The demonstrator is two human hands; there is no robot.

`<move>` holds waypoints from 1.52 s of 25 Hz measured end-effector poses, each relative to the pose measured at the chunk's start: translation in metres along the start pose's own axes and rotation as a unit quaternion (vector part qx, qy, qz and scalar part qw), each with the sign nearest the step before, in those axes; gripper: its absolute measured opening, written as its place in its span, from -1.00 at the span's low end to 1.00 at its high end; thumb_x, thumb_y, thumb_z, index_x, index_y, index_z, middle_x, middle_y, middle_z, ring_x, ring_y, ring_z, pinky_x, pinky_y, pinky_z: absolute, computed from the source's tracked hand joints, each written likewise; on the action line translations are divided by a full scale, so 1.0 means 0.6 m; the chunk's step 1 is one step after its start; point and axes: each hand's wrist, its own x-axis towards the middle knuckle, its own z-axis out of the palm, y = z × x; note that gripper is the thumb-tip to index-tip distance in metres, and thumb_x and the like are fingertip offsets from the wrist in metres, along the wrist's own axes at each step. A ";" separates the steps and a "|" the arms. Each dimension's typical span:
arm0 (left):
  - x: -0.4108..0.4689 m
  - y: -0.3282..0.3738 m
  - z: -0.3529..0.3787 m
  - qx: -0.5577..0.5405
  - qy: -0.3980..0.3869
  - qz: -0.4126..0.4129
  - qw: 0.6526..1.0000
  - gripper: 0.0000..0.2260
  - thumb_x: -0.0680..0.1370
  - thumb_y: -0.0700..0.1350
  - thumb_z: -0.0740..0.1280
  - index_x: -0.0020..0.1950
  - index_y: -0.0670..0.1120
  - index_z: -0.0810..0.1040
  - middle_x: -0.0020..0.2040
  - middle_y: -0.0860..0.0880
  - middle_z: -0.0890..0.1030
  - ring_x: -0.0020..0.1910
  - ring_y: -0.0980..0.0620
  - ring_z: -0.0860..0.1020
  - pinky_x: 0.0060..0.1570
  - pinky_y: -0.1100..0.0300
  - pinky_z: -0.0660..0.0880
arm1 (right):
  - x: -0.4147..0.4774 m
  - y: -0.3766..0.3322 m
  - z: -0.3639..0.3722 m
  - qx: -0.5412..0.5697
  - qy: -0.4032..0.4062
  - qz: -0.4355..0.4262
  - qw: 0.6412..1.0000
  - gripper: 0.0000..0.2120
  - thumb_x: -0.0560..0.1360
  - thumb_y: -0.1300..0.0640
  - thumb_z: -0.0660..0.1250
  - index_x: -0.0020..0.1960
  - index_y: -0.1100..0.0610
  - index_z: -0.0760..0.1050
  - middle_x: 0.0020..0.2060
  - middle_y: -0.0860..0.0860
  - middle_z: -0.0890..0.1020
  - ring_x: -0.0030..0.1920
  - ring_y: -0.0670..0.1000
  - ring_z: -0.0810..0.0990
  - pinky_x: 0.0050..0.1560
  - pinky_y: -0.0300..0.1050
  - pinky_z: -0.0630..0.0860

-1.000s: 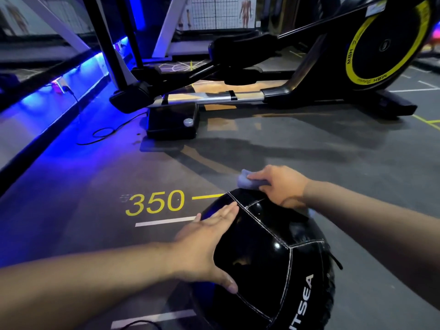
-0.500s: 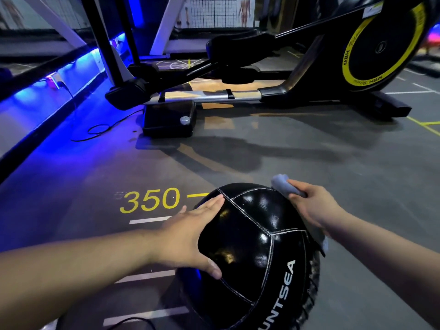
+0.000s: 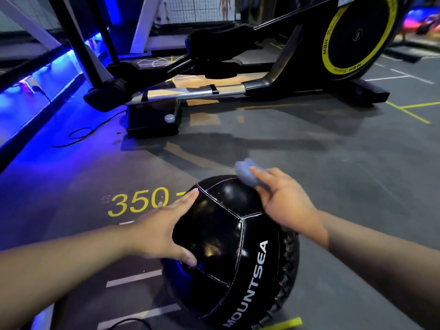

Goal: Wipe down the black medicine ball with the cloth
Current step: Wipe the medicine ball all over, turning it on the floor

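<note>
A dark grey gym floor (image 3: 333, 177) is seen, marked with white and yellow lines and the yellow number "350" (image 3: 138, 201), and lit blue along the left side. Behind, an elliptical trainer (image 3: 238, 75) stands with a yellow-ringed flywheel housing (image 3: 359, 34) at its right end, and a black cable (image 3: 83, 134) lies looped on the floor near its left foot. The black medicine ball (image 3: 228, 253) rests on the floor in the foreground (white stitched seams, the word "MOUNTSEA" printed along its right side). The left hand (image 3: 164, 232) is laid open and flat against the ball's left face, fingers spread toward the top seam, thumb low. The right hand (image 3: 285, 201) is closed around a bunched blue-grey cloth (image 3: 246, 171), which is pressed at the ball's upper right edge; the hand is slightly blurred.
</note>
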 end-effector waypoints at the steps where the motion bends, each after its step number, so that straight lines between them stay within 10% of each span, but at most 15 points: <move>1: -0.001 -0.009 0.003 -0.010 -0.001 -0.002 1.000 0.28 0.17 0.31 0.57 0.56 0.18 -0.30 0.51 0.35 -0.24 0.42 0.42 -0.17 0.46 0.35 -0.09 | 0.002 0.031 -0.007 0.020 -0.022 0.092 0.995 -0.58 0.51 0.09 0.28 0.36 -0.10 0.45 0.15 0.05 0.61 0.15 0.18 0.58 0.20 -0.04 0.49; 4: -0.003 -0.040 0.002 -0.026 0.000 -0.021 0.999 0.26 0.15 0.31 0.58 0.52 0.26 -0.30 0.50 0.39 -0.21 0.44 0.33 -0.22 0.34 0.46 -0.26 | -0.019 0.058 -0.010 0.060 -0.084 0.204 0.974 -0.52 0.51 0.06 0.29 0.41 -0.16 0.37 0.29 -0.05 0.55 0.30 0.02 0.50 0.28 -0.23 0.34; 8: -0.006 -0.088 -0.037 0.040 -0.013 -0.085 0.995 0.29 -0.02 0.48 0.48 0.51 0.34 -0.24 0.53 0.32 -0.17 0.56 0.14 -0.12 0.48 -0.08 -0.22 | -0.034 -0.026 -0.004 0.111 -0.048 0.045 0.992 -0.43 0.42 0.02 0.25 0.43 -0.07 0.37 0.23 -0.08 0.51 0.23 -0.04 0.49 0.30 -0.30 0.29; 11: -0.016 -0.099 -0.062 -0.069 -0.022 -0.096 0.993 0.21 0.08 0.25 0.63 0.48 0.42 -0.14 0.52 0.20 -0.28 0.50 0.21 -0.09 0.46 0.19 0.04 | -0.015 -0.063 0.000 0.039 -0.066 -0.107 0.991 -0.41 0.45 0.01 0.17 0.48 0.05 0.30 0.30 0.05 0.49 0.24 0.01 0.42 0.31 -0.23 0.27; 16: -0.014 -0.051 -0.049 -0.020 -0.013 -0.042 0.999 0.01 0.23 0.48 0.40 0.49 0.43 -0.17 0.50 0.42 -0.26 0.47 0.40 -0.26 0.45 -0.04 -0.28 | 0.039 -0.052 0.023 0.045 -0.112 -0.089 0.989 -0.43 0.52 0.05 0.23 0.51 0.02 0.23 0.36 0.06 0.45 0.33 0.12 0.43 0.40 -0.09 0.27; 23: 0.012 -0.058 -0.057 0.030 -0.003 -0.041 0.999 0.04 0.32 0.38 0.43 0.54 0.29 -0.23 0.54 0.33 -0.25 0.51 0.32 -0.22 0.48 -0.30 -0.21 | -0.032 -0.072 0.042 0.036 0.000 -0.140 0.989 -0.42 0.44 0.25 0.26 0.46 0.08 0.34 0.39 0.09 0.43 0.24 0.16 0.47 0.32 0.00 0.37; 26: 0.014 -0.067 -0.062 0.023 0.000 -0.043 0.999 0.00 0.37 0.28 0.46 0.54 0.30 -0.22 0.55 0.31 -0.24 0.51 0.31 -0.18 0.46 -0.34 -0.16 | -0.098 -0.103 0.044 -0.140 -0.029 -0.426 0.893 -0.55 0.57 0.22 0.04 0.43 0.06 0.35 0.40 0.15 0.42 0.24 0.25 0.50 0.21 0.12 0.47; 29: 0.016 -0.073 -0.061 0.016 -0.006 -0.042 0.999 0.02 0.35 0.32 0.46 0.54 0.30 -0.21 0.55 0.31 -0.25 0.53 0.28 -0.17 0.46 -0.35 -0.15 | -0.117 -0.125 0.040 -0.227 -0.105 -0.526 0.813 -0.54 0.63 0.18 -0.10 0.46 -0.01 0.30 0.41 0.10 0.43 0.26 0.27 0.52 0.13 0.10 0.53; 38: 0.012 -0.070 -0.051 0.022 -0.001 -0.032 0.999 0.08 0.25 0.40 0.46 0.52 0.34 -0.24 0.55 0.32 -0.25 0.55 0.25 -0.15 0.47 -0.34 -0.12 | 0.037 -0.036 0.037 -0.165 -0.066 -0.155 0.972 -0.38 0.40 0.21 0.17 0.47 0.00 0.30 0.32 0.13 0.47 0.05 0.26 0.52 0.09 0.11 0.53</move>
